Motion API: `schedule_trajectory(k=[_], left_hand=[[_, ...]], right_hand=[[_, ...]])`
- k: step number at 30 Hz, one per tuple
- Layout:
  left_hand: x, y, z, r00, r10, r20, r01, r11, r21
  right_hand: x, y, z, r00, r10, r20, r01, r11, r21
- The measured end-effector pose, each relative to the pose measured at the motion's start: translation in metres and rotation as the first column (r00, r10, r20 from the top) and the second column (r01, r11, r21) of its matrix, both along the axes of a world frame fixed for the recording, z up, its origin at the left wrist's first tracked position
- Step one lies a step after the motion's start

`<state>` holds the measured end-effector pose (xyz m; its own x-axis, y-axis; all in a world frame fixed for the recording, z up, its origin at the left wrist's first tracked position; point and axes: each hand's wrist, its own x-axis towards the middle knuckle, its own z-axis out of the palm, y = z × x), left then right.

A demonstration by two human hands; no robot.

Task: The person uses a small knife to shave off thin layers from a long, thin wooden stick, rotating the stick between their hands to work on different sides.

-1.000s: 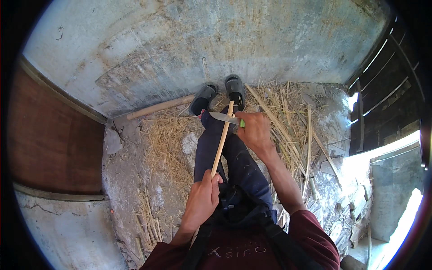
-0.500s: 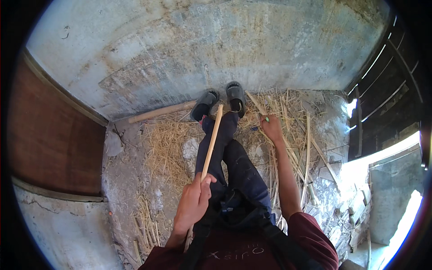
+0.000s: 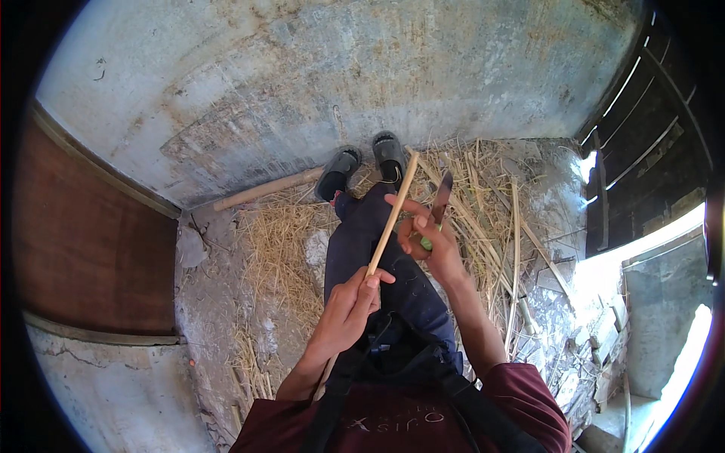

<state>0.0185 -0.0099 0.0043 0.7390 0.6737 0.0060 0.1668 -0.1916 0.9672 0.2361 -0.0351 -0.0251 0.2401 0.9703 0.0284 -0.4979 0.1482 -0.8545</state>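
My left hand [image 3: 344,311] is closed round a pale, slim bamboo stick [image 3: 396,210], which slants up and away to the right over my legs. The stick's lower end runs back under my left forearm. My right hand [image 3: 438,248] grips a knife with a green handle [image 3: 427,243], most of it hidden by the fingers. Its dark blade [image 3: 442,198] points away from me, to the right of the stick and apart from it. The right index finger stretches out to the stick's upper part; whether it touches the stick I cannot tell.
Pale shavings [image 3: 276,245] litter the floor round my dark shoes [image 3: 338,172]. Several long bamboo strips [image 3: 516,249] lie to the right. A thick pole [image 3: 264,189] rests along the concrete wall [image 3: 362,83]. Rubble [image 3: 600,343] sits at the right, a brown panel [image 3: 94,241] at the left.
My right hand has come in from the right, bringing the knife up beside the stick, its blade now plainly seen. The stick has tilted further right, and my left hand has shifted slightly right.
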Motion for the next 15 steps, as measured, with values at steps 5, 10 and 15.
schedule_trajectory(k=[5,10,15], left_hand=[[0.006,0.001,0.01,0.997,-0.065,0.033,0.068,0.99,-0.122],[-0.002,0.008,0.002,0.966,-0.161,0.202,0.232,0.886,-0.403],[-0.005,0.022,-0.031,0.874,-0.226,0.43,0.426,0.781,-0.457]], right_hand=[[-0.019,0.005,0.009,0.997,-0.074,0.013,0.074,0.996,0.044],[-0.023,0.002,0.01,0.995,-0.082,-0.063,0.087,0.993,0.078],[-0.018,0.004,0.015,0.995,-0.058,-0.084,0.072,0.983,0.168]])
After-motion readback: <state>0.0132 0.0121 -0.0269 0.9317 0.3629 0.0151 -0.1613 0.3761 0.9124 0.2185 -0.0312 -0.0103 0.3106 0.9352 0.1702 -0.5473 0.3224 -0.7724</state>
